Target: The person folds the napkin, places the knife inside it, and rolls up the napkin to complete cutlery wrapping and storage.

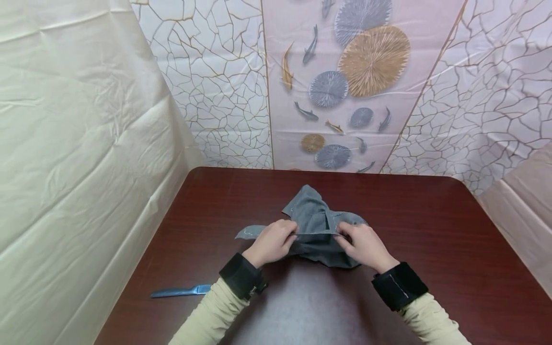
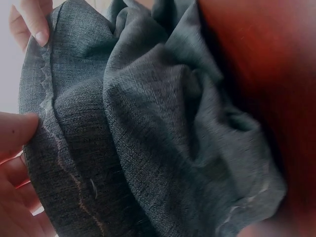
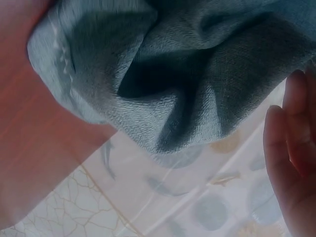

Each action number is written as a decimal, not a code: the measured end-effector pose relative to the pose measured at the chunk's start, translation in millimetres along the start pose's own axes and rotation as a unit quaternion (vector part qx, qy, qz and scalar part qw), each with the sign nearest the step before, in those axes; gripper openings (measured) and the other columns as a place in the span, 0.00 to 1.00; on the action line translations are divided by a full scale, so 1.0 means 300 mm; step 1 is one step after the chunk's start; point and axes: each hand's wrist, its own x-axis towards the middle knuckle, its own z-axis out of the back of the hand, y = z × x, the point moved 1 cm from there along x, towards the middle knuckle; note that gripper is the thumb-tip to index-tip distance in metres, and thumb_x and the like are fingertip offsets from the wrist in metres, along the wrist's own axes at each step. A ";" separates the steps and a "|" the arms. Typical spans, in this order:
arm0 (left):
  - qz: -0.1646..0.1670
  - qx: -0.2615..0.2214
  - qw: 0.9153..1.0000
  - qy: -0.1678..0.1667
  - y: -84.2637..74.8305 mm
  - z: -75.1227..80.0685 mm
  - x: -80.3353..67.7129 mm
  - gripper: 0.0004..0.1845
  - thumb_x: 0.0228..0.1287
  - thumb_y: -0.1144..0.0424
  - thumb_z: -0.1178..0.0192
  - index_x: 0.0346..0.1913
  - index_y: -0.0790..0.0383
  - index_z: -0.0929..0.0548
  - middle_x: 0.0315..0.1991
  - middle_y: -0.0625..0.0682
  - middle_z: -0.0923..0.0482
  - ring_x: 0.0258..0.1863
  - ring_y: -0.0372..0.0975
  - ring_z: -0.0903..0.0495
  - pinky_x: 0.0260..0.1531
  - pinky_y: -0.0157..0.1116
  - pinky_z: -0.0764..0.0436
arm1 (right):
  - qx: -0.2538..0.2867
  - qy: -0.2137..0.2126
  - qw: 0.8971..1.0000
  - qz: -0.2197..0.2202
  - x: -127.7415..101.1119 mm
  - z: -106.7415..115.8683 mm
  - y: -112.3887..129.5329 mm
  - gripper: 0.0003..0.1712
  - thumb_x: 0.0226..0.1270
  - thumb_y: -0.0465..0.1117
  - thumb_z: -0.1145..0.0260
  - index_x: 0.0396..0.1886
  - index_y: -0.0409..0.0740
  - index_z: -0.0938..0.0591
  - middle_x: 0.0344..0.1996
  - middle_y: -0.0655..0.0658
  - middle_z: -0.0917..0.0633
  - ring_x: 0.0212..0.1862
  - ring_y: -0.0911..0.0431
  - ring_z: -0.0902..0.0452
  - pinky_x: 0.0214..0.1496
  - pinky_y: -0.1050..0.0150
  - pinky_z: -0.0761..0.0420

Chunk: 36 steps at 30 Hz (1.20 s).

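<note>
Grey cloth [image 1: 308,213] pinched along a straight edge

Near the left edge of the bench [image 1: 431,215] lies a slim blue tool [image 1: 181,291], its right end meeting the left sleeve [image 1: 211,314] in the head view. The left hand [image 1: 270,243] pinches the cloth's stitched edge. The cloth bunches midway between the bench's side edges, nearer the far edge. The right hand [image 1: 365,244] pinches the same straight edge.

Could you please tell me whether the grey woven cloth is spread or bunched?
Bunched: the grey woven cloth lies in loose folds, one edge held between left hand and right hand.
</note>
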 end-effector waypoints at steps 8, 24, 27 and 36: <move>-0.005 -0.032 0.998 0.060 -0.017 -0.050 -0.100 0.09 0.63 0.67 0.45 0.27 0.55 0.32 0.23 0.42 0.37 0.23 0.34 0.37 0.26 0.30 0.37 | 0.020 0.052 0.998 0.008 -0.077 -0.051 0.042 0.12 0.56 0.34 0.35 0.23 0.52 0.29 0.14 0.61 0.39 0.16 0.70 0.45 0.19 0.72 0.40; -0.003 0.017 0.982 0.188 -0.043 -0.147 -0.177 0.08 0.58 0.66 0.41 0.26 0.53 0.28 0.22 0.40 0.32 0.24 0.29 0.31 0.26 0.27 0.31 | 0.026 0.202 0.979 -0.012 -0.177 -0.174 0.042 0.13 0.54 0.38 0.34 0.19 0.53 0.30 0.13 0.60 0.33 0.18 0.68 0.37 0.21 0.68 0.35; 0.003 0.031 0.979 0.203 -0.045 -0.159 -0.178 0.08 0.57 0.66 0.40 0.25 0.52 0.28 0.22 0.40 0.32 0.23 0.29 0.32 0.25 0.27 0.32 | 0.033 0.217 0.975 -0.018 -0.184 -0.186 0.036 0.11 0.54 0.41 0.33 0.20 0.53 0.28 0.14 0.61 0.31 0.19 0.67 0.35 0.22 0.68 0.34; 0.023 0.027 0.967 0.251 -0.035 -0.164 -0.177 0.08 0.54 0.56 0.36 0.34 0.55 0.21 0.25 0.42 0.29 0.24 0.30 0.31 0.25 0.27 0.31 | 0.060 0.242 0.968 -0.037 -0.176 -0.191 0.025 0.21 0.52 0.62 0.35 0.24 0.50 0.23 0.12 0.60 0.33 0.15 0.68 0.40 0.18 0.70 0.37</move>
